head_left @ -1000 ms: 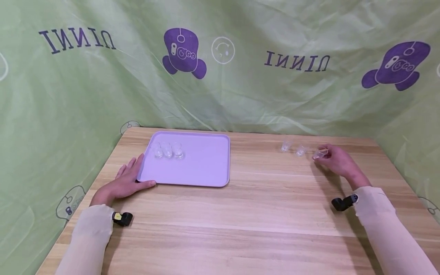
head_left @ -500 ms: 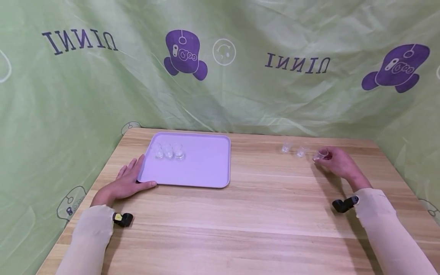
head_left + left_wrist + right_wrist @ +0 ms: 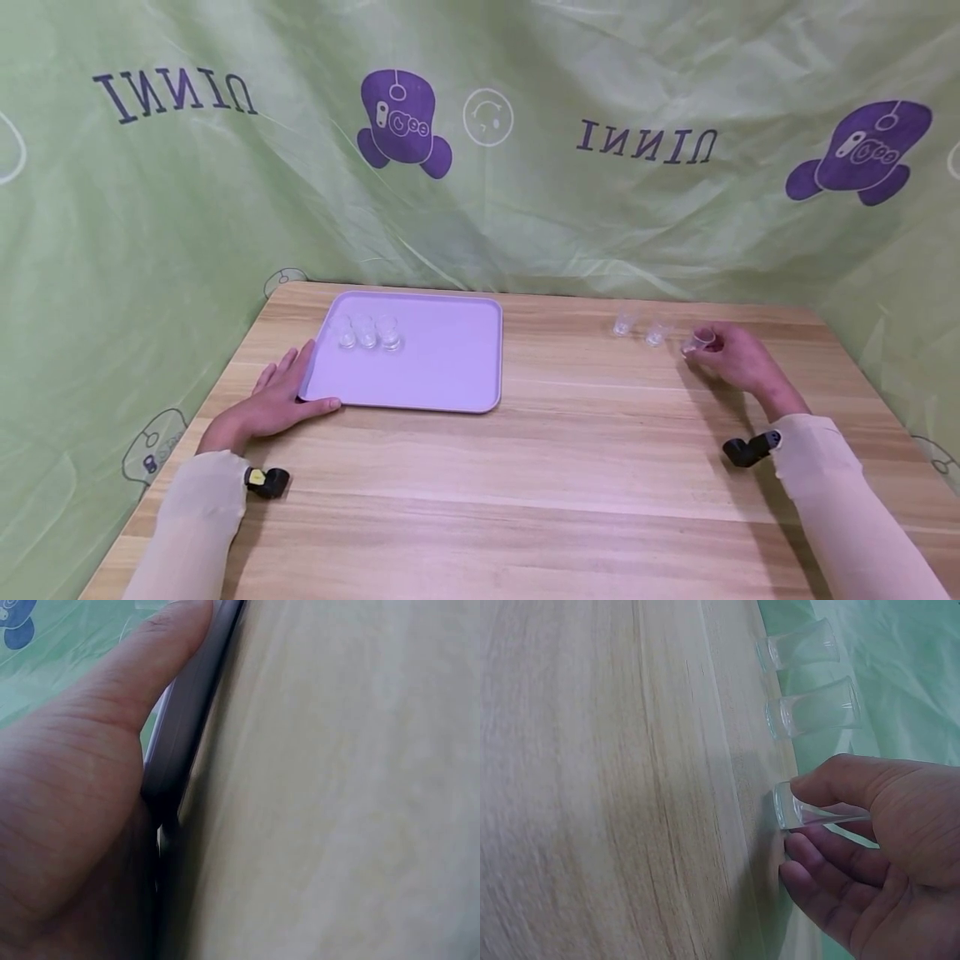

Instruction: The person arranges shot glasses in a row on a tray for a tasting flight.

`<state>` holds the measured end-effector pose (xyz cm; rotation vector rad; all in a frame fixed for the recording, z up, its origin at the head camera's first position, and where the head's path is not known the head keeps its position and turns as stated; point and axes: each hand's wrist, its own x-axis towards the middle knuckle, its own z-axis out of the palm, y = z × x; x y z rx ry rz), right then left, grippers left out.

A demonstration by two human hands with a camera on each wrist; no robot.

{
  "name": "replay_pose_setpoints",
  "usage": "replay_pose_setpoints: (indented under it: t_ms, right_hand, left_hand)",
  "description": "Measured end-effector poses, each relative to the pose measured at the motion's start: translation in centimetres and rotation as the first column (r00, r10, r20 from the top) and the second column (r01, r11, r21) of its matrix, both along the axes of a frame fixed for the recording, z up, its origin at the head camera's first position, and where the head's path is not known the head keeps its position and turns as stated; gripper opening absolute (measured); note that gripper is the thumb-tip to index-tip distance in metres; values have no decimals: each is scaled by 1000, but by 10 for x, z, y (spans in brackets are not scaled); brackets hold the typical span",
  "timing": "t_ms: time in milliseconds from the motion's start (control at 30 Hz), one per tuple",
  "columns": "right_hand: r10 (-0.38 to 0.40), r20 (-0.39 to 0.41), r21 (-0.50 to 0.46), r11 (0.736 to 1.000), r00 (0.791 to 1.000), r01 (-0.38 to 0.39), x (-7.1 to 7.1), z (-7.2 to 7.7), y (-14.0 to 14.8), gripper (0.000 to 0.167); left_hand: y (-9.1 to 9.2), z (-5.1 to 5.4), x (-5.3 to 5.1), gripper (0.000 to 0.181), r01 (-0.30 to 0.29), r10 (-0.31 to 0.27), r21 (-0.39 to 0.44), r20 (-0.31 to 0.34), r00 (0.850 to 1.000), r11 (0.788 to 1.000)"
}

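At the right of the table, my right hand [image 3: 738, 358] holds a small clear glass [image 3: 699, 340] between thumb and fingers. The right wrist view shows the thumb of the right hand [image 3: 885, 840] on the side of this glass [image 3: 786, 806], near its thick base. Two more clear glasses [image 3: 623, 323] [image 3: 656, 333] stand to its left. A purple tray [image 3: 442, 358] lies at the left, with three clear glasses [image 3: 390, 335] side by side on it. My left hand [image 3: 273, 400] rests at the tray's near left corner, fingers spread; in the left wrist view its thumb lies along the tray's edge [image 3: 184, 727].
A wooden table [image 3: 525, 500] bears everything. Green cloth [image 3: 525, 225] with purple prints hangs behind the table's back edge and at both sides. Small black devices [image 3: 750, 450] sit at both wrists.
The whole head view has shifted slightly. Both hands keep their places; the glass in my right hand looks a little more tilted than half a second ago.
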<state>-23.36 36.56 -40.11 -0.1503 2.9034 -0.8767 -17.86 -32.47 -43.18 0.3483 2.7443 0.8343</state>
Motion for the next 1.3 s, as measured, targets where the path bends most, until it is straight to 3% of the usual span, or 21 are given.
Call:
replay_pose_setpoints:
  t_ms: [267,467,767,1067,1300]
  right_hand:
    - [-4,4,-12,1000,1000,4,4,-1,2,50]
    - [-11,-16,-15,1000,1000,11,8,3,2,47]
    - [-23,-114,-30,999,993,19,15,9,1,50]
    - [-30,-129,-44,999,991,24,21,24,-12,58]
    - [-8,-182,-46,999,983,0,22,36,-25,51]
  left_hand:
    - [-8,-17,-6,120,-14,14,6,-16,1000,1000]
    - [-8,-18,-4,120,-7,8,26,-31,999,1000]
    - [-5,-10,0,117,2,1,51,-45,999,999]
    - [-11,-19,-6,120,-8,8,8,-30,1000,1000]
    - [-11,-20,-7,121,-14,14,3,-20,1000,1000]
